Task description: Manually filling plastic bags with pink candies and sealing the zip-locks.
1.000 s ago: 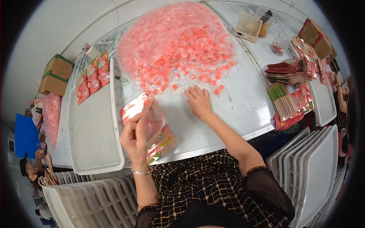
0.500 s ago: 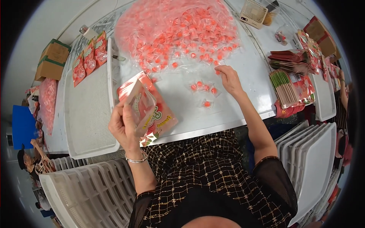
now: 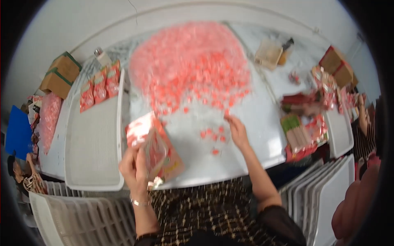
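My left hand (image 3: 134, 168) is closed on a red and pink candy pouch (image 3: 141, 128) with a see-through window, which leans over the table's front part. To the right, my right hand (image 3: 238, 131) pinches at a small wrapped red candy (image 3: 227, 112) by the near edge of a big heap of wrapped candies (image 3: 205, 78). Between the hands lies a little cluster of loose wrapped candies (image 3: 212, 134), with a single candy (image 3: 215, 151) nearer to me. Motion blur softens the fingertips.
A white perforated tray (image 3: 92, 151) on the left bears several filled pouches (image 3: 99, 86). Stacked flat pouches (image 3: 296, 132) and a small fan (image 3: 268, 54) are on the right. White trays stand below the table at both sides. Cardboard boxes (image 3: 61, 74) stand at the far corners.
The view has tilted up, so everything sits lower in the picture. My left hand still grips the pouch; my right fingertips remain near the heap's edge, now close against a candy.
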The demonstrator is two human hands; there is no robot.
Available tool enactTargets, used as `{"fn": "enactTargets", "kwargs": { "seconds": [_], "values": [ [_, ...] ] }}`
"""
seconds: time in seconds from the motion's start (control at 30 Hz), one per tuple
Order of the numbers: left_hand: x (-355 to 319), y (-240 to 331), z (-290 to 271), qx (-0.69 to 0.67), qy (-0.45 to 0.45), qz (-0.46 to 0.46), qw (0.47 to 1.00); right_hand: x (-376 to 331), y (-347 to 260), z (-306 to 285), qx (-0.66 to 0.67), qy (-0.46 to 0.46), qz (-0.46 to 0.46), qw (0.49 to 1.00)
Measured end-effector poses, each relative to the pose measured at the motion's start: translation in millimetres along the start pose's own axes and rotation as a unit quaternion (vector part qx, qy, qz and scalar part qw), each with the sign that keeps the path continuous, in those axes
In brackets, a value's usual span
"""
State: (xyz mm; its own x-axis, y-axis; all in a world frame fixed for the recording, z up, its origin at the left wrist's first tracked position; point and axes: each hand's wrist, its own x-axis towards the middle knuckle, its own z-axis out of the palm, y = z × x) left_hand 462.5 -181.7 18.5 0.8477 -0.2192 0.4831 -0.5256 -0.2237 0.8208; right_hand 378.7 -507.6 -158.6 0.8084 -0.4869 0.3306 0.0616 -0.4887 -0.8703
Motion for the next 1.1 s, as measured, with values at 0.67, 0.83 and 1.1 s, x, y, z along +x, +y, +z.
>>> {"fn": "enactTargets", "kwargs": {
  "seconds": [0.67,0.83,1.1],
  "values": [
    [2.2,18.6,8.6,-0.051,-0.031,-0.003,0.998,63.4,7.4,31.2,-0.362,-0.018,-0.115,0.925],
    [-5.3,6.7,-6.3,-0.073,-0.014,0.001,0.997,14.2,-14.1,26.1,-0.378,-0.115,-0.049,0.917],
    [-1.0,17.9,11.0,-0.077,-0.048,-0.021,0.996,51.5,39.1,-43.3,-0.220,0.012,-0.088,0.972]
  ]
}}
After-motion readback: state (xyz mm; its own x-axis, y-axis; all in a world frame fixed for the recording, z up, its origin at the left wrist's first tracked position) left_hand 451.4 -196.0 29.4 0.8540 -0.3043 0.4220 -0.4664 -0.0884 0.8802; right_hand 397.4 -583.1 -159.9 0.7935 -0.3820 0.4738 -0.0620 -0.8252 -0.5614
